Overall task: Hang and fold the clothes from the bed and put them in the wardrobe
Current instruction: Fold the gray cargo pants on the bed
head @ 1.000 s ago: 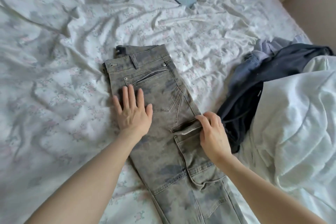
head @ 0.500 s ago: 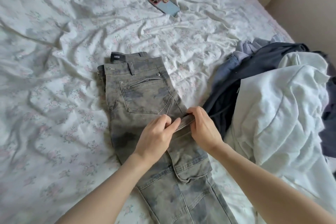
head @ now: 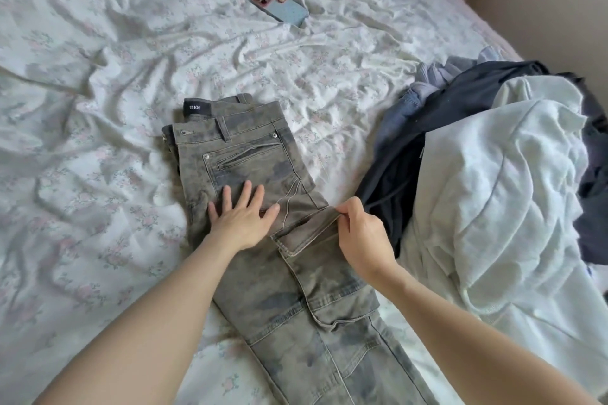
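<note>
Grey camouflage cargo trousers (head: 250,154) lie folded lengthwise on the bed, waistband away from me, legs running off the bottom edge. My left hand (head: 241,215) lies flat on them just below the back pocket, fingers spread. My right hand (head: 360,233) pinches the edge of the cargo pocket flap (head: 309,232) on the trousers' right side. To the right sits a heap of clothes: a white garment (head: 493,194) on top of a dark navy one (head: 401,168) and a light blue one (head: 427,76).
The bed has a wrinkled white sheet with a pale floral print (head: 98,141). A phone in a blue case (head: 281,5) lies face down near the far side. The bed's right edge meets a beige wall (head: 543,3) with a curtain at the top right.
My left hand left the pocket flap, where it was pinching beside the right hand, and went back to lying flat on the trousers. The right hand kept its hold on the flap.
</note>
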